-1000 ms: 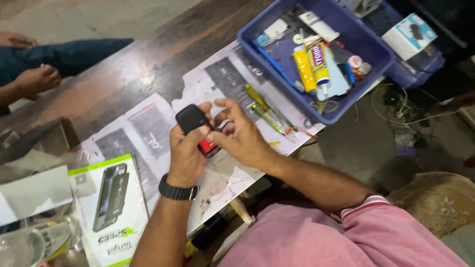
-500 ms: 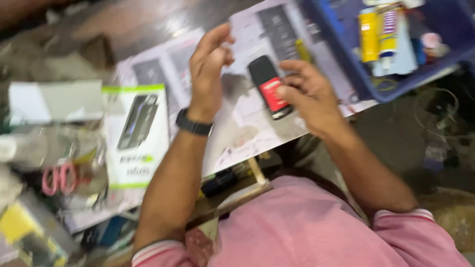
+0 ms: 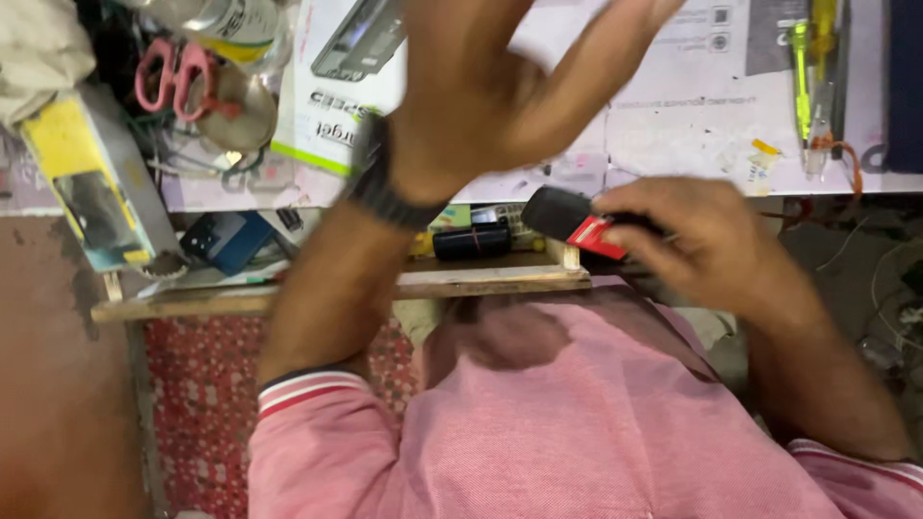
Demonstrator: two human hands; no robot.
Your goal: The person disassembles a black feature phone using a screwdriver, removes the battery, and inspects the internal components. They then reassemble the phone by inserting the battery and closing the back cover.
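Note:
My right hand (image 3: 707,240) grips a small black and red phone (image 3: 575,221) low by the table's front edge, above my pink shirt. My left hand (image 3: 500,77) is raised over the paper-covered table (image 3: 673,135), palm spread, fingers apart, holding nothing. A black watch (image 3: 377,178) sits on that wrist. The left hand blurs and hides part of the white and green phone box (image 3: 327,106) behind it.
Pink-handled scissors (image 3: 173,77) and a plastic bottle (image 3: 226,19) lie at upper left, beside a yellow and grey tool (image 3: 82,183). A yellow-green screwdriver (image 3: 803,77) lies at upper right. A wooden shelf (image 3: 336,288) under the table holds a black cylinder (image 3: 471,240) and a blue item (image 3: 226,240).
My head has tipped down and left, so the blue tray left the view. My right hand has drawn the phone back to the table's edge. My left hand let go and lifted with fingers spread.

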